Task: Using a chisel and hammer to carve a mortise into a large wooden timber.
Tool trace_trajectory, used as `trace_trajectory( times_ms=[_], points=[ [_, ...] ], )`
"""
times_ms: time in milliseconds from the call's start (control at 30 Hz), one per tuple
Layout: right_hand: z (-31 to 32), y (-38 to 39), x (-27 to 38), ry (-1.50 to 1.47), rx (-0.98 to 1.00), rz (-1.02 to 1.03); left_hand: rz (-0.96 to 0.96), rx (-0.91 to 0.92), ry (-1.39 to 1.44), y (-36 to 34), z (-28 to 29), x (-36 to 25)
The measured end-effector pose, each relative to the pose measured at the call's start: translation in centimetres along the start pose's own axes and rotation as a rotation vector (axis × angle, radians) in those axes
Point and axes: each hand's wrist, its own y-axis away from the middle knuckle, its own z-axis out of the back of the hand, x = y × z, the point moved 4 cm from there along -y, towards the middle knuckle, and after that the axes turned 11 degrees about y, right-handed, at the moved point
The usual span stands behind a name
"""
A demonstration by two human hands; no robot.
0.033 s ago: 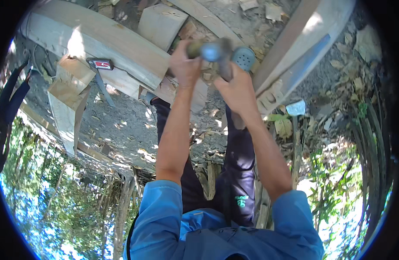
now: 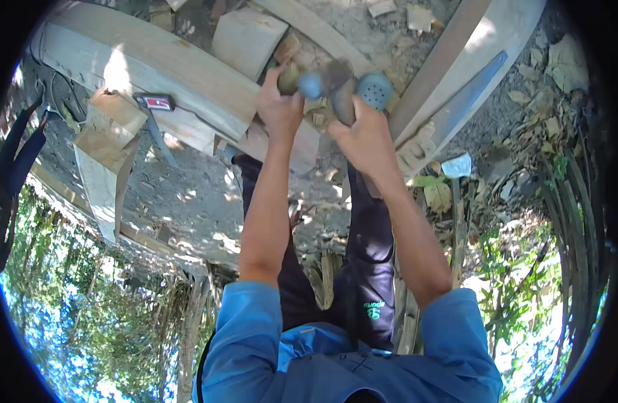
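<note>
My right hand point(image 2: 368, 138) is closed round the handle of a hammer point(image 2: 339, 77), whose dark head is raised at the upper middle. To its left, my left hand point(image 2: 280, 107) grips a short olive-brown piece point(image 2: 289, 78), perhaps a tool handle; its kind is unclear. Between that piece and the hammer head shows a blurred, bluish round end point(image 2: 310, 85); I cannot tell which of the two it belongs to. Below my hands, a pale wooden board point(image 2: 299, 151) lies between my legs, partly hidden by my left forearm.
A long squared beam point(image 2: 154, 50) stretches across the upper left, with a red-and-black object point(image 2: 158, 101) beside it. Another heavy timber point(image 2: 450, 80) slants at the right. A cut wood block point(image 2: 97, 178) stands at left. A perforated grey-blue clog point(image 2: 375, 90) shows beyond my right hand.
The hammer head and the bluish round end have shifted left, closer to my left hand. My left hand has moved slightly left. Both hands keep their grip.
</note>
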Motion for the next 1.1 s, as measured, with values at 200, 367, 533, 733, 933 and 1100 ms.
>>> trace_trajectory(
  times_ms=[200,367,533,733,933,1100],
  points=[
    [5.6,2.6,1.6,-0.632,-0.285,-0.265,-0.064,0.179,0.028,0.7,-0.9,-2.1],
    [9.1,3.4,-0.4,-0.755,-0.414,-0.194,-0.152,0.214,0.086,0.3,-0.9,-3.3],
    [9.1,6.0,0.0,-0.856,-0.482,-0.165,-0.158,0.149,0.087,-0.3,-0.2,-2.6],
    [6.9,7.1,1.3,-0.852,-0.480,-0.078,-0.167,0.144,0.144,-0.2,0.0,-2.8],
    [6.2,7.3,1.8,-0.845,-0.515,-0.035,-0.229,0.101,0.153,-0.2,-0.6,-3.2],
    [7.0,7.4,1.6,-0.833,-0.562,-0.039,-0.252,0.088,0.172,-0.8,-1.5,-3.8]
  ],
)
